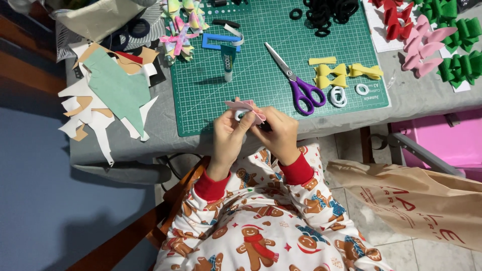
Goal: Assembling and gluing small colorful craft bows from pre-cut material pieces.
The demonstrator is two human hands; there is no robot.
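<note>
A grey tabletop point(165, 120) fills the upper view, seen from above, with a large green cutting mat point(261, 60) lying on it. To the left of the mat sits a heap of paper offcuts point(108, 95) (white, tan and pale green). Near the mat's right side lie purple-handled scissors point(296, 83), blades pointing up-left, with yellow foam bows point(344, 73) just beside them and white rings point(346, 94) below those. A glue tube point(228, 62) stands upright near the mat's middle.

At the tabletop's near edge, both hands meet over the mat's lower border. The left hand point(227, 138) and right hand point(278, 135) each have their grip pinched on a small pink foam bow point(245, 110). The bow sits above the fingertips, between the two hands, raised off the mat.
</note>
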